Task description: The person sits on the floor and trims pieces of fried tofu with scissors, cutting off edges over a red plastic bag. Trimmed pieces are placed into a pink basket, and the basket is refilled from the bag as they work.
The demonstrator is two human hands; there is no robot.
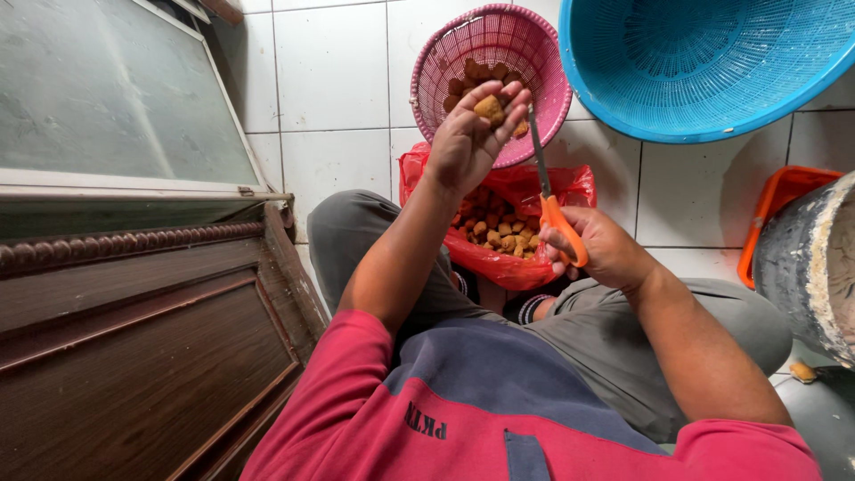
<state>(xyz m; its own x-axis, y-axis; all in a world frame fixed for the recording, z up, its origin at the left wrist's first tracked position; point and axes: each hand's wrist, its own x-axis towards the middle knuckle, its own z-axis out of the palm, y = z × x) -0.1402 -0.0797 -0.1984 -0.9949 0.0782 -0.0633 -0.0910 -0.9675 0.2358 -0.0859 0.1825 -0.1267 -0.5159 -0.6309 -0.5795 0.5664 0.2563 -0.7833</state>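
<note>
My left hand (470,134) is raised over a small pink basket (543,53) and pinches one brown, cube-like fried piece (489,109) between thumb and fingers. My right hand (598,245) grips orange-handled scissors (543,178), whose blades point up toward that piece. Between my knees sits a red plastic bag (525,191) with several similar brown pieces (500,233) inside. More of them lie in the pink basket.
A large blue basket (695,67) lies at the top right on the white tiled floor (329,80). An orange container (779,200) and a grey bucket (806,258) stand to the right. A dark wooden door frame (142,330) is close on my left.
</note>
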